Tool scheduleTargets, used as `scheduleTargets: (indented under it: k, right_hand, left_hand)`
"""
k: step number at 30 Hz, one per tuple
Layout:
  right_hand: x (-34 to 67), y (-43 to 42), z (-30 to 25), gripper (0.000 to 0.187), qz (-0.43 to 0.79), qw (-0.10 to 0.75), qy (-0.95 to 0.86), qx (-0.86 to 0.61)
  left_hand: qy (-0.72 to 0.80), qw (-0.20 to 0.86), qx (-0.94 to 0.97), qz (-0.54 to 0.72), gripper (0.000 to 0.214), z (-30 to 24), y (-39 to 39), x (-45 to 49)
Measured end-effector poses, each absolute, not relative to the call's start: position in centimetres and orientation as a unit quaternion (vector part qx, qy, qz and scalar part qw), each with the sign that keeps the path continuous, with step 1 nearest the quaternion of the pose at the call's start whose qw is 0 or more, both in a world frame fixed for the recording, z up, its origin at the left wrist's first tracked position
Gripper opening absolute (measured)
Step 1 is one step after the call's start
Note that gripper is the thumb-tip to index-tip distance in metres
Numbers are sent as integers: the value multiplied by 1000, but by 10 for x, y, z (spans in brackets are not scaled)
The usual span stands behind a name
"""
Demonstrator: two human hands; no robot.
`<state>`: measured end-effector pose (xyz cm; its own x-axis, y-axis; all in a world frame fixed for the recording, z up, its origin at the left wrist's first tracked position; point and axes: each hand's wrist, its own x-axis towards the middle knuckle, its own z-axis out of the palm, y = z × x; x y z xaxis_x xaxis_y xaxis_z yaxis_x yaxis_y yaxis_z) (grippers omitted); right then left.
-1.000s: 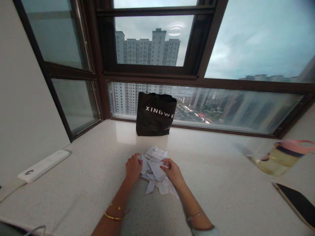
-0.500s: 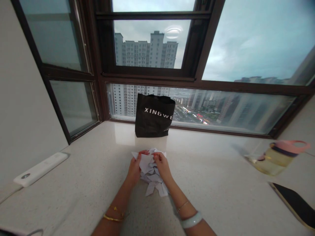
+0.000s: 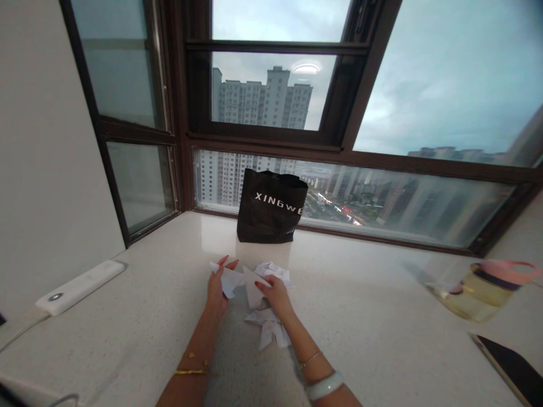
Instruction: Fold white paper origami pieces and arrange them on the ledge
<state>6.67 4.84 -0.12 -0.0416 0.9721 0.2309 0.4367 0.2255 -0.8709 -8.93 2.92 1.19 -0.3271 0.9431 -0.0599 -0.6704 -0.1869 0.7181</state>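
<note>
My left hand (image 3: 218, 291) is closed on a creased piece of white paper (image 3: 231, 281), its thumb and fingers gripping the left side. A second piece of white paper (image 3: 253, 289) is pinched between the thumb and fingers of my right hand (image 3: 275, 295). Under and around my right hand lies a loose heap of crumpled white paper scraps (image 3: 268, 328) on the pale speckled sill. Part of that heap is hidden by the right hand. Just beyond the papers stands a black bag (image 3: 271, 217) with white lettering, upright against the window.
A white power strip (image 3: 82, 287) lies at the left by the wall. To the right stand a yellowish bottle (image 3: 483, 294) with a pink lid and, nearer me, a dark phone-like slab (image 3: 509, 364). Brown window frames (image 3: 265, 141) border the sill (image 3: 365, 316) at the back.
My hands have moved apart, the left one going left with a paper piece. The right hand now holds a separate piece over the heap. The view has shifted slightly.
</note>
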Motion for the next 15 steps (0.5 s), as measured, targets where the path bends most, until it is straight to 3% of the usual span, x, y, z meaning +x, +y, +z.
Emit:
scheduleTargets:
  k: [4, 9, 15]
  right_hand:
    - [84, 43, 17, 30, 340, 528, -610, -483]
    - [75, 33, 28, 22, 346, 511, -636, -464]
    - [63, 31, 18, 16, 275, 460, -684, -495]
  left_hand:
    - [319, 586, 210, 714, 37, 15, 26, -79]
    - [280, 691, 255, 615, 44, 22, 16, -49]
    - [272, 658, 287, 641, 27, 13, 16, -40]
